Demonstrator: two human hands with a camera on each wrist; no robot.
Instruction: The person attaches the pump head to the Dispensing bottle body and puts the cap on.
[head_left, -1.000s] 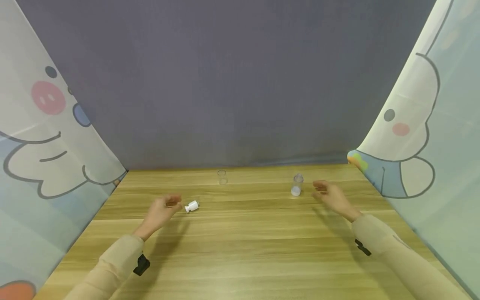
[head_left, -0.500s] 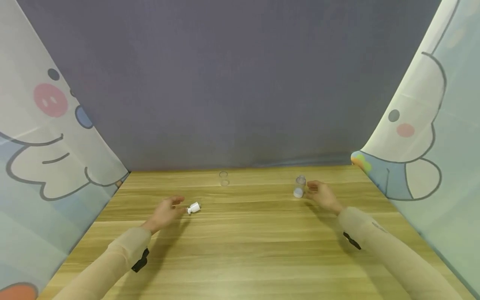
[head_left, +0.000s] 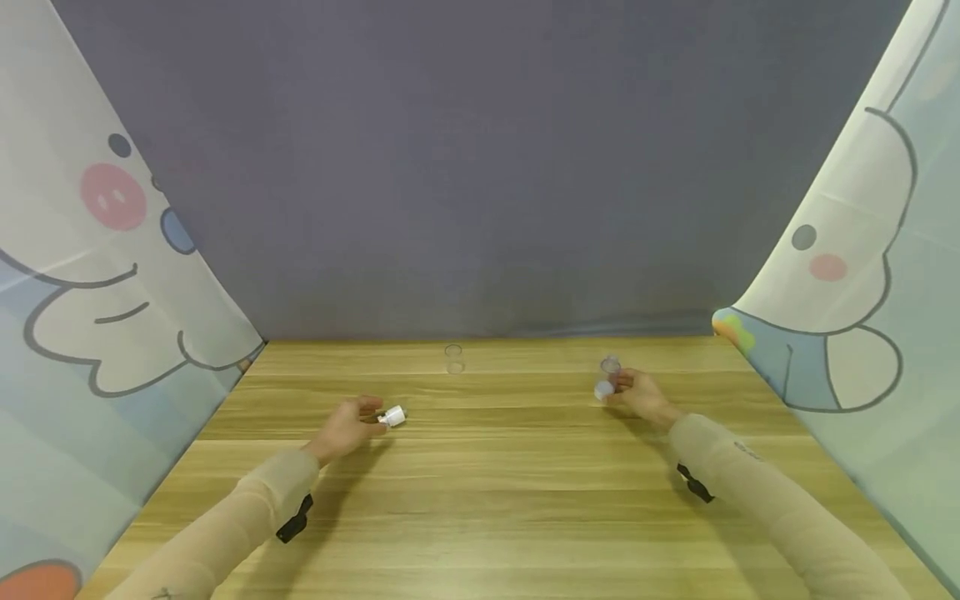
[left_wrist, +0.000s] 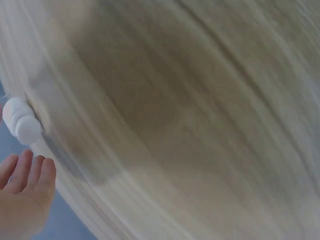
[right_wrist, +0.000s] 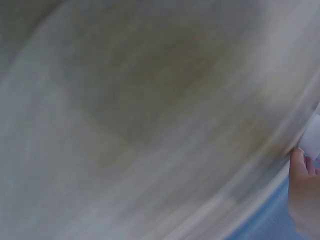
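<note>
Worktop (head_left: 495,500) of wood-grained boards, one, and on it you have three objects: one clear cup (head_left: 454,360), one white bottle-shaped piece (head_left: 394,417) and one clear bottle (head_left: 605,383). Take the cup as your mark: it stands upright toward the back edge. Nearer you than the cup and to its left, the white piece lies on its side. To the cup's right and a little nearer you is the clear bottle, its base whitish.

You have two hands in view. Your left hand (head_left: 345,427), left of the cup, is open, its fingers and thumb on either side of the white piece's narrow end. Your right hand (head_left: 647,397), well to the cup's right, has its fingers against the clear bottle's side — whether they grip it you cannot tell.

Two beige sleeves (head_left: 281,487) carry one black wrist unit (head_left: 295,519) each. Behind the cup hangs one dark backdrop (head_left: 480,183) — with two printed cloths (head_left: 930,358) flanking it, one left and one right of the cup.
</note>
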